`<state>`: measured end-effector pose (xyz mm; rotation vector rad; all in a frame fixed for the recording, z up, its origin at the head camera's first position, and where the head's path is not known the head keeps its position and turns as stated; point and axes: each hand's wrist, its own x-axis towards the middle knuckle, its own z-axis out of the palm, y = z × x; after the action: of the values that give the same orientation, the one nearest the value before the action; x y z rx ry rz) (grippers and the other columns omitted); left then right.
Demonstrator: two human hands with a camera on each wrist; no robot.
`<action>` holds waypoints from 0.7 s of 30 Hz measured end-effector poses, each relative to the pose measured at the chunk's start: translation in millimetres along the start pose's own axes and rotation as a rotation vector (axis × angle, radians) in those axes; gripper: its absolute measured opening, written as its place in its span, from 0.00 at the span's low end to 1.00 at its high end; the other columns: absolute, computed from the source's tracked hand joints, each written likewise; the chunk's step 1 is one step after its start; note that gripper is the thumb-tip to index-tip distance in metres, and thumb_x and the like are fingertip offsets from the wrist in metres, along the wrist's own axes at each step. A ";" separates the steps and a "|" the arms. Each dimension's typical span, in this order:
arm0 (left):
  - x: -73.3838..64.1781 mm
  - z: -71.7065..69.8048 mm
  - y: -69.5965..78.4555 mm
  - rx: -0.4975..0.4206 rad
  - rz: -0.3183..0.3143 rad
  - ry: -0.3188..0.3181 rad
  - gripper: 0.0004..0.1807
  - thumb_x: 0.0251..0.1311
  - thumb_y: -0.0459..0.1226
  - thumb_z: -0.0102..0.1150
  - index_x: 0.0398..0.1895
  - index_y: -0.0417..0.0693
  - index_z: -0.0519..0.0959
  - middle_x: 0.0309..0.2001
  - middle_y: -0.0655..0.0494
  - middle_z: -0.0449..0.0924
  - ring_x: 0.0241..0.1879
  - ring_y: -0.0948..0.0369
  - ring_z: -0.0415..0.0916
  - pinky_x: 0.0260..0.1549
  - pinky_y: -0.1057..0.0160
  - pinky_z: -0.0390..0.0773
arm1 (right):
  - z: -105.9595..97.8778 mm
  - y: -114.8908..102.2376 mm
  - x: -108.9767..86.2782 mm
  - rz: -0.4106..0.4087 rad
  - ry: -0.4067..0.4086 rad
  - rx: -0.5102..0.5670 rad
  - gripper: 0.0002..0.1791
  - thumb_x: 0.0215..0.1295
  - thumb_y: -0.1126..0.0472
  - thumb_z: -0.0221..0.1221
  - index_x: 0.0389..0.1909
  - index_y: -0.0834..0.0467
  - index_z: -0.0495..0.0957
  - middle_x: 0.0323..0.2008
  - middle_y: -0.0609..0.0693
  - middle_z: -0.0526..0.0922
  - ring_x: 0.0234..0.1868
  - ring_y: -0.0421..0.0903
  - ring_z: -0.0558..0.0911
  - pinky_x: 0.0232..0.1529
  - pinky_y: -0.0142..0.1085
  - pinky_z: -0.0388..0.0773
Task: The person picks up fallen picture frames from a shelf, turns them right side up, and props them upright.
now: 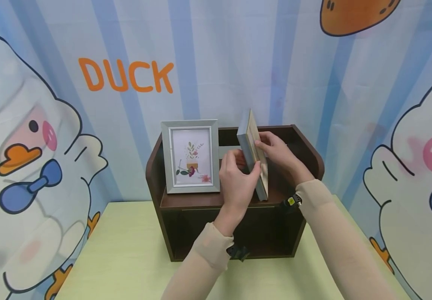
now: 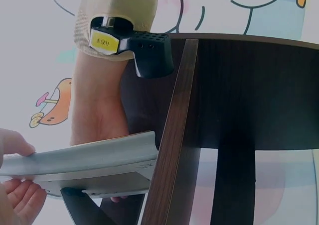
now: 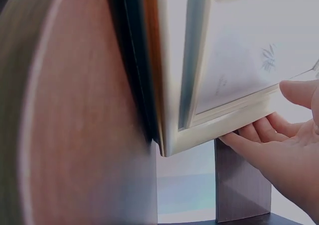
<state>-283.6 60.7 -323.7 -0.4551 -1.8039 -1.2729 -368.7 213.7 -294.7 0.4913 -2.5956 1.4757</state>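
Observation:
A picture frame (image 1: pixel 252 160) with a grey edge stands nearly edge-on and tilted over the right part of a dark brown shelf (image 1: pixel 191 201). My left hand (image 1: pixel 236 183) pinches its near edge, thumb on one side and fingers on the other. Higher up, my right hand (image 1: pixel 276 152) grips the far side of the same frame. In the right wrist view the frame's pale face shows a leaf print, with the right thumb in front of it and fingers along the underside. A second picture frame (image 1: pixel 191 143), silver-grey with a flower print, stands upright on the shelf's left part.
The two-tier shelf has raised side panels (image 1: pixel 311 154) and an open lower compartment (image 1: pixel 234 235). It stands on a pale yellow-green table (image 1: pixel 126 250). Behind hangs a blue-striped curtain (image 1: pixel 231 62) with duck drawings.

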 end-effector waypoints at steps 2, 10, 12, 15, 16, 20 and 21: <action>0.8 -1.0 -1.4 -0.013 0.000 0.003 0.18 0.49 0.36 0.70 0.40 0.41 0.73 0.34 0.50 0.75 0.33 0.61 0.75 0.33 0.70 0.79 | -1.0 -0.3 -0.1 0.018 0.000 -0.003 0.29 0.74 0.55 0.46 0.69 0.64 0.56 0.64 0.64 0.66 0.63 0.59 0.69 0.60 0.54 0.69; 5.9 -6.4 -6.8 -0.026 0.002 -0.002 0.17 0.49 0.33 0.70 0.41 0.39 0.76 0.34 0.48 0.77 0.33 0.58 0.77 0.33 0.66 0.81 | -4.9 0.9 -2.6 0.068 0.095 -0.042 0.27 0.74 0.57 0.45 0.68 0.66 0.58 0.63 0.66 0.66 0.63 0.59 0.69 0.61 0.52 0.69; 7.6 -7.4 -9.1 -0.019 0.009 -0.011 0.17 0.48 0.33 0.70 0.41 0.39 0.76 0.34 0.48 0.77 0.33 0.58 0.78 0.34 0.68 0.80 | -6.0 3.0 -3.4 0.085 0.131 -0.049 0.26 0.74 0.57 0.45 0.67 0.67 0.59 0.62 0.66 0.67 0.61 0.59 0.70 0.60 0.52 0.70; 9.7 -8.8 -12.6 -0.001 0.018 -0.031 0.18 0.49 0.34 0.71 0.42 0.39 0.77 0.35 0.48 0.78 0.34 0.58 0.79 0.36 0.69 0.81 | -7.9 5.5 -5.5 0.100 0.175 -0.075 0.25 0.74 0.58 0.44 0.66 0.67 0.60 0.61 0.66 0.69 0.60 0.60 0.72 0.58 0.52 0.72; 10.3 -9.3 -13.5 0.005 0.017 -0.036 0.18 0.49 0.34 0.71 0.43 0.38 0.78 0.35 0.48 0.79 0.35 0.58 0.79 0.36 0.68 0.81 | -8.6 5.7 -6.6 0.106 0.183 -0.081 0.25 0.74 0.58 0.44 0.66 0.67 0.60 0.61 0.66 0.69 0.59 0.60 0.72 0.58 0.52 0.72; 11.0 -12.3 -18.1 0.021 -0.011 -0.056 0.21 0.49 0.34 0.71 0.47 0.37 0.78 0.37 0.46 0.79 0.35 0.56 0.80 0.37 0.67 0.82 | -10.4 5.7 -12.3 0.133 0.206 -0.086 0.26 0.74 0.57 0.44 0.67 0.67 0.60 0.63 0.66 0.67 0.61 0.61 0.71 0.58 0.52 0.72; 10.7 -13.1 -19.4 0.021 -0.023 -0.059 0.21 0.49 0.34 0.70 0.47 0.36 0.78 0.37 0.46 0.79 0.35 0.55 0.80 0.37 0.66 0.82 | -10.7 5.5 -13.9 0.148 0.209 -0.084 0.26 0.74 0.56 0.44 0.67 0.66 0.60 0.64 0.66 0.67 0.62 0.61 0.70 0.58 0.53 0.71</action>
<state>-297.6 39.1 -324.9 -0.4661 -1.8751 -1.2673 -358.0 228.5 -297.1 0.1295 -2.5601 1.3687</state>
